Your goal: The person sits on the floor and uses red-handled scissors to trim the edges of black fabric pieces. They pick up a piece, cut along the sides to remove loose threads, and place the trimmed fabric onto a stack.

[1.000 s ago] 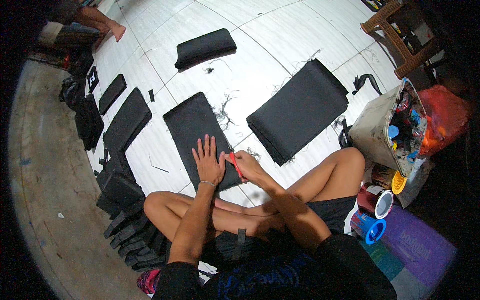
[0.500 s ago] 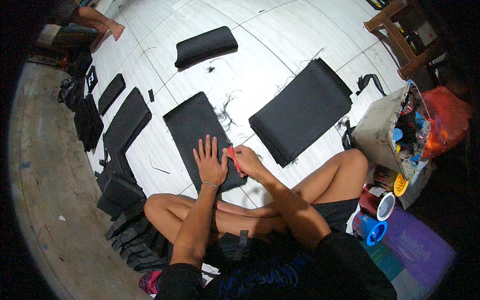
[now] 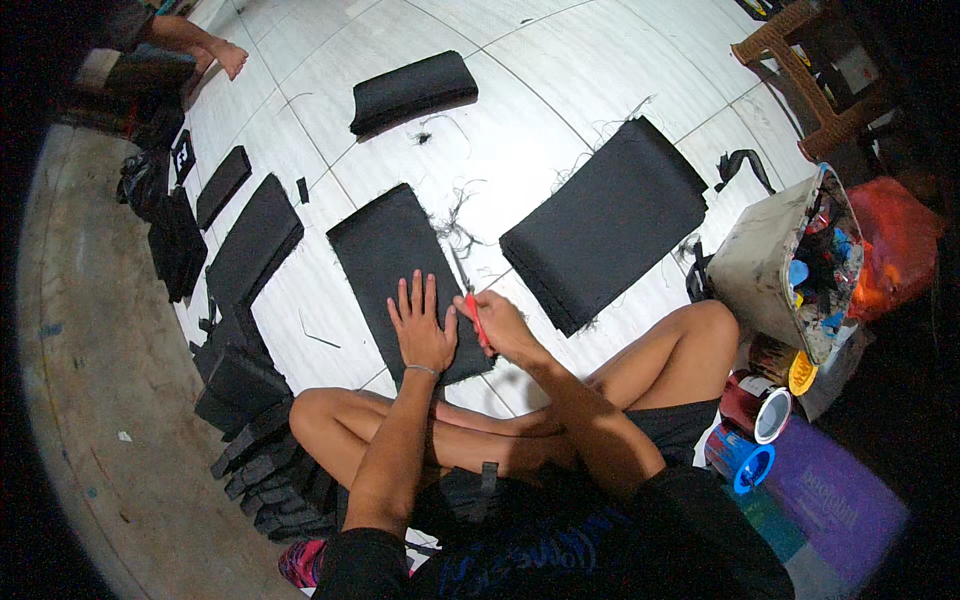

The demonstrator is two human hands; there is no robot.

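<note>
My left hand (image 3: 424, 338) lies flat with fingers spread on a black fabric piece (image 3: 380, 245), pressing it against the white tiled floor. Closed round red-handled scissors (image 3: 474, 318), my right hand (image 3: 508, 328) sits at the right edge of that fabric. The blades point away from me, along the fabric's edge. Loose black threads (image 3: 458, 225) lie just beyond the blade tips. To the right is a frayed stack of black fabric (image 3: 605, 225), apart from both hands.
Another black stack (image 3: 414, 92) lies farther off. More black pieces (image 3: 255, 240) line the left side. At right stand a grimy white bin (image 3: 755, 265), a red plastic bag (image 3: 893, 250), paint pots (image 3: 740, 457) and a wooden stool (image 3: 790, 75). Another person's foot (image 3: 233, 60) shows far left.
My right hand and the scissors have shifted slightly right, and the blade now shows beside the fabric's edge. My left hand stays in place.
</note>
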